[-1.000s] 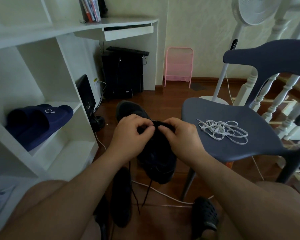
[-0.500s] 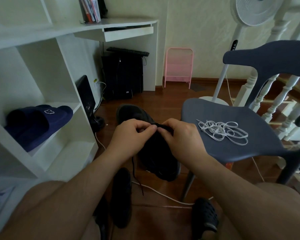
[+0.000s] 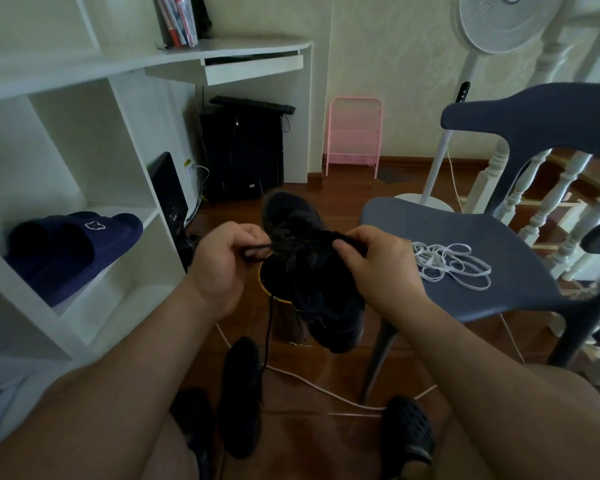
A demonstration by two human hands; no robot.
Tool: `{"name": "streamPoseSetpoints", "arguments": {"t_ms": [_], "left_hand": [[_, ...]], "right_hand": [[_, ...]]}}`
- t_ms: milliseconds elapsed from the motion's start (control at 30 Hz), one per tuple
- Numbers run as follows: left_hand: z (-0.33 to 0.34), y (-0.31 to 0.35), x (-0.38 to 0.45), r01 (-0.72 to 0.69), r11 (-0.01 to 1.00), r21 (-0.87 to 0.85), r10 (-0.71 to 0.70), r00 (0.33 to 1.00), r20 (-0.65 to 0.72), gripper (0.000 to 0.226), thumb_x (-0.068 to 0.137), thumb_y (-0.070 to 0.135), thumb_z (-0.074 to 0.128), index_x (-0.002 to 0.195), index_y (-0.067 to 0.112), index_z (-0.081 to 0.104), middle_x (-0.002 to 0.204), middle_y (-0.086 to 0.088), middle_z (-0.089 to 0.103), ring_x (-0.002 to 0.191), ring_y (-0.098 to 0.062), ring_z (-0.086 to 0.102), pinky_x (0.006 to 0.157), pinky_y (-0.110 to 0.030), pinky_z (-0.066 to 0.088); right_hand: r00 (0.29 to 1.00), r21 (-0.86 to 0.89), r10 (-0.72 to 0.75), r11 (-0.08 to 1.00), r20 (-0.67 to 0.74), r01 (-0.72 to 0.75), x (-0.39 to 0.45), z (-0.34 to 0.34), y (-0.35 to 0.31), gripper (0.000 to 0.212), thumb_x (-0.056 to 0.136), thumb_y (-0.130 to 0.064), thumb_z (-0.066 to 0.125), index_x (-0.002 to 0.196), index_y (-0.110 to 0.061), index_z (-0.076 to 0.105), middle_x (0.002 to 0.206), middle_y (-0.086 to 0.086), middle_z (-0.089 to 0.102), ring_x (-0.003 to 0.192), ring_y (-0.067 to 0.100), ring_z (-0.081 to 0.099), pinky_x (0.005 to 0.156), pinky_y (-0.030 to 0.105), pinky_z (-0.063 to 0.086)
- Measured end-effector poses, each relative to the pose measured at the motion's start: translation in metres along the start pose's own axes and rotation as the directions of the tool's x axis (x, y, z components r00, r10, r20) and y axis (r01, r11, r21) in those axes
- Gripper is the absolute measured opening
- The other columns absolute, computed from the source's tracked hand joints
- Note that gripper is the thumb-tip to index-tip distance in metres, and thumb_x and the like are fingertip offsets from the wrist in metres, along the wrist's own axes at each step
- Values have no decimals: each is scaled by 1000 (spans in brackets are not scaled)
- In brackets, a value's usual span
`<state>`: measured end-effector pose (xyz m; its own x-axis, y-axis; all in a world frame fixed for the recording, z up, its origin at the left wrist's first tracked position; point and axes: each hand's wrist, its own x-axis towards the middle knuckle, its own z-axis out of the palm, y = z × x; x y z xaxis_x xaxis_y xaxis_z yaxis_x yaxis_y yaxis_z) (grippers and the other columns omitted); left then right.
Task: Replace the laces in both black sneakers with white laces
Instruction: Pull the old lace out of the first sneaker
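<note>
Pinching black lace (image 3: 257, 249), both hands (image 3: 222, 261) grip black sneaker (image 3: 312, 271), lace end dangling.

home room: white desk (image 3: 243, 51), slippers (image 3: 73, 251), fan (image 3: 499, 22), stair balusters (image 3: 548, 209).

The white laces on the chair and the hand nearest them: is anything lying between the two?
In the head view, only bare blue-grey chair seat separates the right hand from the white laces; nothing else lies there.

Black sneaker (image 3: 312, 271) up front, black lace (image 3: 269, 327) dangling, white laces (image 3: 451, 263) on a slate-blue chair (image 3: 465, 230), navy slippers (image 3: 73, 251) with a white emblem, pink rack (image 3: 355, 133), reddish-brown floor (image 3: 343, 209)
</note>
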<state>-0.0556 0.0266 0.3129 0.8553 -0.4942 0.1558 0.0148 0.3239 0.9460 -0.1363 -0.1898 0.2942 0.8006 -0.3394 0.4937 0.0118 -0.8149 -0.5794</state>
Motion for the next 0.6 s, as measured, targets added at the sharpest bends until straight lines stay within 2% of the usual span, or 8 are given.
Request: {"name": "streamPoseSetpoints", "arguments": {"t_ms": [67, 100, 167, 233, 333, 433, 533, 600], "left_hand": [[0, -4, 0, 20, 959, 283, 3, 997, -79, 33, 89, 33, 50, 59, 22, 60, 66, 4, 55, 63, -12, 51, 70, -34, 40], [2, -5, -1, 30, 900, 435, 20, 994, -111, 38, 97, 39, 53, 66, 24, 69, 69, 14, 62, 68, -4, 57, 73, -28, 44], [9, -6, -2, 3, 773, 634, 74, 993, -96, 30, 104, 44, 58, 84, 34, 78, 85, 26, 72, 85, 11, 64, 76, -11, 47], [16, -7, -4, -63, 658, 750, 106, 994, -9, 18, 101, 45, 63, 89, 45, 77, 95, 21, 73, 94, 10, 64, 81, -17, 51], [25, -10, -8, -86, 534, 841, 76, 996, 53, 18, 99, 42, 66, 84, 51, 70, 88, 17, 67, 89, 6, 62, 77, -25, 54], [23, -14, -6, -25, 566, 824, 41, 999, 2, 8, 99, 40, 69, 93, 43, 75, 90, 14, 71, 87, 0, 66, 82, -31, 58], [17, -14, -4, 6, 630, 777, -10, 1000, 0, 17, 99, 32, 70, 85, 40, 75, 86, 12, 75, 84, 0, 69, 81, -29, 60], [15, -7, -4, -6, 743, 669, -40, 998, 54, 25, 94, 21, 64, 72, 29, 72, 72, 8, 70, 72, -4, 66, 71, -22, 53]], "right_hand": [[997, -26, -67, 998, -35, 66, -3, 1, -2, 20, 99, -36, 69, 99, -17, 76, 86, -2, 75, 80, 16, 69, 73, 37, 56], [995, -35, -89, 996, -39, 87, -4, 2, -2, 19, 99, -35, 69, 98, -18, 76, 84, -2, 75, 78, 17, 69, 72, 38, 56], [992, -48, -121, 992, -25, 120, -5, 6, -3, 19, 98, -36, 69, 98, -18, 75, 82, -3, 74, 76, 17, 69, 70, 39, 56], [985, -58, -173, 983, 1, 173, -8, 11, -7, 18, 98, -36, 69, 99, -19, 75, 83, -3, 74, 76, 17, 69, 69, 39, 56], [966, -66, -257, 964, 30, 258, -11, 17, -13, 17, 98, -34, 66, 97, -19, 73, 83, -3, 73, 75, 16, 67, 67, 39, 55], [961, -77, -272, 959, 40, 275, -11, 17, -13, 18, 99, -34, 66, 96, -18, 73, 82, -3, 72, 73, 16, 66, 66, 37, 54], [961, -81, -272, 958, 52, 275, -11, 15, -12, 18, 99, -35, 65, 96, -18, 73, 82, -3, 71, 74, 17, 67, 66, 39, 55], [972, -59, -233, 970, 26, 234, -9, 11, -9, 18, 99, -34, 67, 98, -17, 74, 83, -3, 73, 75, 17, 68, 68, 41, 56]]}}
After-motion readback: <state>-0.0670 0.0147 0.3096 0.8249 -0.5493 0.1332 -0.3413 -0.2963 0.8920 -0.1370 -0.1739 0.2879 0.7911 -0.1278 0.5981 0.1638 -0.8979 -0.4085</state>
